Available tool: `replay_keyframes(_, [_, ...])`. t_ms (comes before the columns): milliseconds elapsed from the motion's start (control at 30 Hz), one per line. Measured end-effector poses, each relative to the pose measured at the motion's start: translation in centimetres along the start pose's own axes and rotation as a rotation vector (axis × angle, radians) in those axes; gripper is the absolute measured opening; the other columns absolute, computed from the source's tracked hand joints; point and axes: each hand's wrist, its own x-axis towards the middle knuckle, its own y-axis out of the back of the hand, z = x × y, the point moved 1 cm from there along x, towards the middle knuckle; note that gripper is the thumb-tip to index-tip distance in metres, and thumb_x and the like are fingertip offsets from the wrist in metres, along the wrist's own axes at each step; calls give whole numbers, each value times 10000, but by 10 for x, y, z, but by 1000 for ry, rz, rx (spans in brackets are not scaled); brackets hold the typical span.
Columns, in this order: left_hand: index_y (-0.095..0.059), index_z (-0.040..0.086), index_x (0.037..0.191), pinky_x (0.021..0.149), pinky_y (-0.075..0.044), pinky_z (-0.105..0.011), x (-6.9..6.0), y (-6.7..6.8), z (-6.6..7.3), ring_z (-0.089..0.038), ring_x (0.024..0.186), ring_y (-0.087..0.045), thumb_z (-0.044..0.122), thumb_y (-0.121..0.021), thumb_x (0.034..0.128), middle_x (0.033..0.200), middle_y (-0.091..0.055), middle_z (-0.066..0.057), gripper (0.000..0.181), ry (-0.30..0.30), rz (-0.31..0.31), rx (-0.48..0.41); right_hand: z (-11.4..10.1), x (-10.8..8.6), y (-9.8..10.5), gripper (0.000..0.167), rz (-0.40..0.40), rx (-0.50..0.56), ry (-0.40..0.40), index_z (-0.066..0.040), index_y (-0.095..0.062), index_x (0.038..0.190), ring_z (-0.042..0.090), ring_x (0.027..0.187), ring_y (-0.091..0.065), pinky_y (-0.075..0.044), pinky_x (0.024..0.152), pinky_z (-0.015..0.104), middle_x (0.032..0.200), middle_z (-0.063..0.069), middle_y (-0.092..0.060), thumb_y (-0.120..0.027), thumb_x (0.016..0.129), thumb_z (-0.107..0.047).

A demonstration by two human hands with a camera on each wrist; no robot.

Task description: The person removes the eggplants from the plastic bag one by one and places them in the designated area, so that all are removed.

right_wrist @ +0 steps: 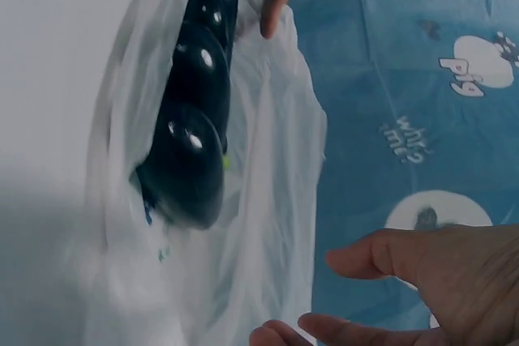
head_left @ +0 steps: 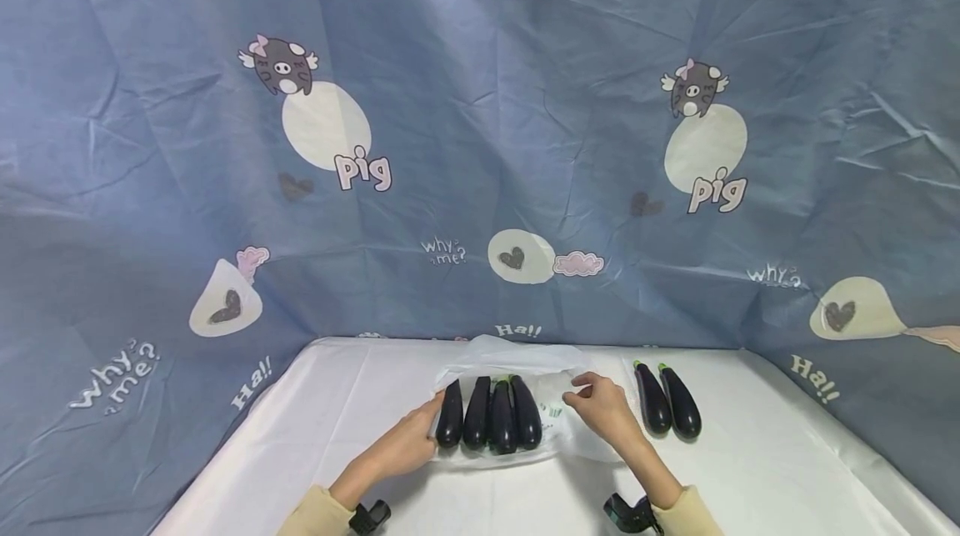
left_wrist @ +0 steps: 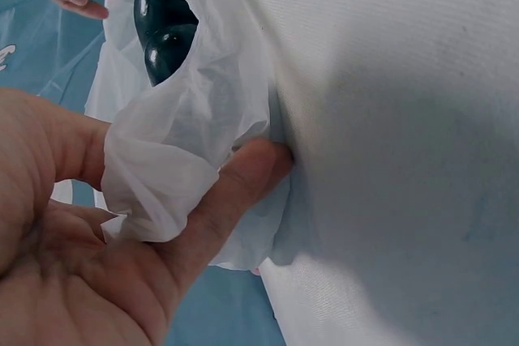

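Observation:
Several dark eggplants lie side by side inside a white plastic bag with its mouth spread around them. At the bag's left end, my left hand grips the plastic; in the left wrist view the bag's edge is between thumb and fingers of the left hand. Over the bag's right part is my right hand, thumb and fingers apart. In the right wrist view the right hand holds nothing, beside the bag's edge and near the eggplants.
Two more eggplants lie on the white table to the right of the bag. A blue patterned cloth hangs behind the table and along its sides.

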Motion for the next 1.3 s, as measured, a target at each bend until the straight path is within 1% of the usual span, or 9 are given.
replay_keyframes(300, [-263,-74,1484,1150,-286,-541,-1,0,0,-408,1404,-332,-85,-492,735,1521,-328,-258,784,2,-10,4,-9,-4,-22,354,-49,11,36,24,-683,1052,220,750,-668,-544,606,337,848,110,-716,-706,786,-209])
replay_keyframes(467, [-263,-83,1481,1148,-283,-552,-1,0,-1,-421,1401,-330,-88,-492,728,1515,-326,-274,787,-5,-9,5,-14,-5,-33,379,-71,30,62,46,-671,1053,197,710,-648,-529,579,316,809,107,-704,-713,775,-208])
replay_keyframes(567, [-270,-87,1477,1149,-280,-556,-1,0,-1,-423,1400,-332,-93,-492,725,1513,-330,-274,784,-11,-1,-1,-16,-6,-41,389,-75,20,75,47,-665,1047,177,694,-642,-525,574,307,791,95,-703,-718,778,-228])
replay_keyframes(733, [-281,-90,1472,1147,-285,-555,-1,-1,0,-418,1397,-341,-98,-492,724,1510,-338,-272,777,-12,4,-6,-19,-7,-51,396,-69,-6,80,56,-659,1025,180,679,-636,-524,565,315,766,91,-692,-710,790,-259])
replay_keyframes(900, [-292,-92,1467,1139,-291,-565,-1,-2,0,-424,1391,-349,-96,-498,721,1506,-346,-272,774,-12,3,-13,-22,-10,-57,404,-83,-17,74,70,-652,1032,165,666,-625,-520,562,313,755,83,-684,-707,780,-241])
replay_keyframes(1033, [-291,-82,1472,1144,-291,-554,0,-1,0,-412,1396,-348,-92,-499,725,1511,-345,-261,775,-8,5,-7,-22,-10,-59,404,-77,-27,74,72,-652,1031,157,665,-624,-523,566,313,758,86,-689,-713,772,-232])
replay_keyframes(1167, [-291,-78,1473,1143,-291,-551,0,0,1,-409,1396,-349,-93,-497,723,1513,-346,-255,778,-8,6,-6,-20,-9,-60,422,-86,-17,69,83,-648,1037,169,668,-627,-525,569,317,772,99,-686,-720,769,-236])
replay_keyframes(1300, [-286,-81,1474,1145,-283,-559,0,0,2,-416,1397,-342,-99,-489,718,1516,-341,-256,783,-17,-4,-11,-15,-10,-63,451,-99,-12,45,98,-643,1046,181,682,-638,-532,571,317,792,120,-689,-722,765,-245])
